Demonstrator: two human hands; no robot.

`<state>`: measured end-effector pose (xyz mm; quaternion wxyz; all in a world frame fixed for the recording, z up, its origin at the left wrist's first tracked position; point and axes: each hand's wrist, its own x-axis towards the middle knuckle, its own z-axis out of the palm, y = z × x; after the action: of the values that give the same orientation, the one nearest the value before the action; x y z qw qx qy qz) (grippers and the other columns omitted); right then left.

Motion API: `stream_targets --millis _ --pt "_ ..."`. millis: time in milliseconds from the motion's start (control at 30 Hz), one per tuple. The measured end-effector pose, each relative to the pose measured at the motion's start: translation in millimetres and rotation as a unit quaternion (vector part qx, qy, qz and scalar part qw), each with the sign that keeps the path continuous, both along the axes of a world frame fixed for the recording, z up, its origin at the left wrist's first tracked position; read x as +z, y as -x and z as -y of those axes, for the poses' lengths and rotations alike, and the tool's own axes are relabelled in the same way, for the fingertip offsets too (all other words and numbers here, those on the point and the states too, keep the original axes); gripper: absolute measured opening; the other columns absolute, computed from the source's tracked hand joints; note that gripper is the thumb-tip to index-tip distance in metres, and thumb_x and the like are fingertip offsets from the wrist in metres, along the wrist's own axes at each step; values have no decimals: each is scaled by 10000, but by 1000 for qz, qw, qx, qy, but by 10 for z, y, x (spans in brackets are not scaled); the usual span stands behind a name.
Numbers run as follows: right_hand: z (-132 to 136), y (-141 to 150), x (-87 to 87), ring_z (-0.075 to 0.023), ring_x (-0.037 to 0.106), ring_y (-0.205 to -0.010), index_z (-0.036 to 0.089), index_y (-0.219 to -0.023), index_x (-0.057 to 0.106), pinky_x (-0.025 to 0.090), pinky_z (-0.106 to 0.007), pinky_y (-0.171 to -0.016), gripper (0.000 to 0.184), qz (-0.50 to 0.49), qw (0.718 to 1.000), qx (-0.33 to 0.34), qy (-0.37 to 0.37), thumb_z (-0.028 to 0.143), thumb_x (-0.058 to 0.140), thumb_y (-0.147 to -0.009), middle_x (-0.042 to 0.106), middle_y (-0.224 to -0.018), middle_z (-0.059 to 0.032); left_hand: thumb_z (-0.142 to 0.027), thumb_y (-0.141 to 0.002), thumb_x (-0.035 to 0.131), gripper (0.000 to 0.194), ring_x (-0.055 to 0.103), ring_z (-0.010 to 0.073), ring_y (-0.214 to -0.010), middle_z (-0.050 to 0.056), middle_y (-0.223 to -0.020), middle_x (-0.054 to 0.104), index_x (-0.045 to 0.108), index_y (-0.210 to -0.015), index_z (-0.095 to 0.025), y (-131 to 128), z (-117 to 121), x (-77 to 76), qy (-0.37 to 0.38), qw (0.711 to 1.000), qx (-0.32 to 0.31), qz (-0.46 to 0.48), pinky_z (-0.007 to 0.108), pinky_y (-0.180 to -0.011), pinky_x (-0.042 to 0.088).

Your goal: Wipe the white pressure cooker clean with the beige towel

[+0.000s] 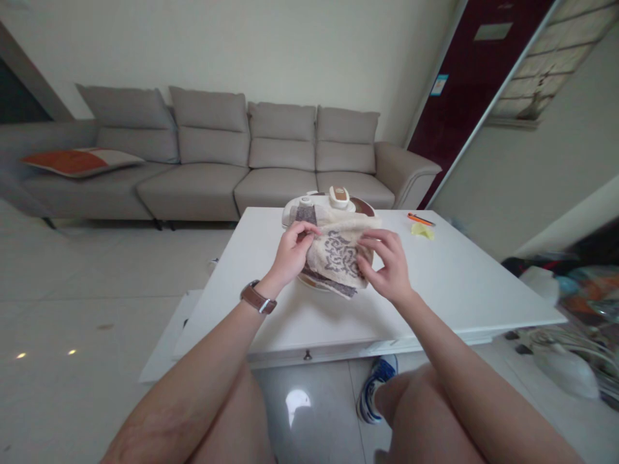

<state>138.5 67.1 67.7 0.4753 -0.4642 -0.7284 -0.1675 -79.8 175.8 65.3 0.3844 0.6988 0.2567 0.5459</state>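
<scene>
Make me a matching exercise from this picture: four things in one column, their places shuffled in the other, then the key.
1. Patterned cloth
2. Brown strap
3. Orange-and-white cushion
4. Yellow scrap

A. Around the left wrist
B. On the white table, beside an orange item
C. Between the left hand and right hand
D. On the sofa

Pairs: 1-C, 2-A, 3-D, 4-B

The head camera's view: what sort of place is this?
Most likely a living room in a home: a long grey sofa lines the far side, a cushion lies on its seat, and a white table stands in front.
</scene>
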Motion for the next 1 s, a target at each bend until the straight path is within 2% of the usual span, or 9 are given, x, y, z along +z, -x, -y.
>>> stream_targets --millis 100,200,267,400,500,667,767,833,1000 --pt "-4 59 -20 -311 601 -1253 284 -1195 684 473 -531 -1051 251 42 999 21 26 305 657 -947 698 -1271 -90 -139 -839 596 101 620 196 -930 24 -927 672 666 -860 -208 -21 -44 -50 44 998 -1 51 318 -894 493" --pt "-5 78 -46 -315 587 -1299 281 -1232 683 441 -527 -1057 266 44 998 7 44 320 620 -976 693 -1314 -91 -124 -817 608 123 622 177 -888 23 -942 665 630 -896 -215 -31 -103 -91 105 987 -14 120 303 -847 517" --pt "0 80 -50 -315 585 -1309 281 -1244 685 423 -524 -1060 273 43 997 -2 58 333 601 -989 690 -1330 -91 -101 -809 604 157 627 173 -893 26 -957 661 620 -917 -215 -16 -128 -90 109 985 -8 132 307 -850 527" --pt "-4 82 -49 -313 573 -1331 281 -1263 682 401 -515 -1063 288 60 995 -5 74 320 576 -997 687 -1347 -87 -75 -881 535 178 622 195 -967 50 -992 630 654 -897 -205 54 -123 -49 -39 997 64 17 340 -885 526" --pt "-11 88 -48 -314 565 -1341 283 -1269 682 393 -510 -1054 293 75 993 -16 86 317 575 -998 679 -1367 -86 -82 -951 474 250 608 204 -975 73 -1032 585 685 -900 -206 100 -96 -28 -146 980 97 -90 354 -868 531" --pt "7 101 -39 -312 566 -1340 283 -1264 684 385 -505 -1030 285 83 991 -40 101 334 596 -998 674 -1384 -87 -81 -953 475 254 610 195 -944 82 -1085 574 691 -908 -207 114 -30 -16 -189 962 136 -141 347 -852 530" --pt "18 99 -40 -313 563 -1344 285 -1271 682 385 -503 -1023 295 82 990 -46 109 324 608 -988 669 -1396 -85 -133 -931 561 152 609 192 -906 67 -1046 613 683 -975 -212 99 0 4 -156 968 156 -122 339 -838 510" --pt "19 96 -44 -314 560 -1347 285 -1273 681 386 -502 -1014 299 83 989 -48 112 314 611 -984 666 -1402 -86 -216 -916 633 99 609 186 -858 44 -965 645 672 -1007 -210 90 -22 19 -93 981 143 -93 325 -805 499" --pt "9 99 -52 -308 561 -1347 275 -1266 675 389 -495 -1001 295 81 990 -39 104 286 616 -978 671 -1392 -88 -349 -882 672 161 606 182 -785 17 -787 671 689 -829 -197 47 -157 65 55 995 81 -24 311 -755 478"
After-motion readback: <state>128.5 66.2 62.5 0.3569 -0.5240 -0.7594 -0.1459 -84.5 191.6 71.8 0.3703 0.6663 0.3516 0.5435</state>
